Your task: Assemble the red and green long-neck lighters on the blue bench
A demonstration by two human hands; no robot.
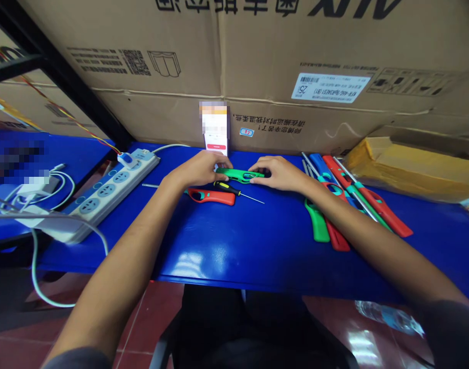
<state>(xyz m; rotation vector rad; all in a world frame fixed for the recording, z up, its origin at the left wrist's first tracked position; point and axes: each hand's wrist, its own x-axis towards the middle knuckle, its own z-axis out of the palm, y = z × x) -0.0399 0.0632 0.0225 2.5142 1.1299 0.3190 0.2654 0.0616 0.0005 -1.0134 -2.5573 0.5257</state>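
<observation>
Just in front of the propped phone, a green lighter casing (pixel 240 175) lies sideways between my two hands. My left hand (pixel 203 168) pinches its left end with fingers and thumb. At its right end, my right hand (pixel 277 172) has the thumb and fingertips closed around the casing. An oval trigger opening shows in its middle. A small screwdriver (pixel 229 188) with a black and yellow handle lies close below the casing, its shaft pointing right. Nearer me lies a red long-nosed lighter (pixel 219 198), its metal tube showing beyond my left wrist.
Several red, green and blue lighters (pixel 388 207) lie on the right, partly under my right forearm. A white power strip (pixel 111 189) with cables stands left. The phone (pixel 216 141) leans on a large cardboard box (pixel 257 51). An open taped carton (pixel 419 177) sits at the back right.
</observation>
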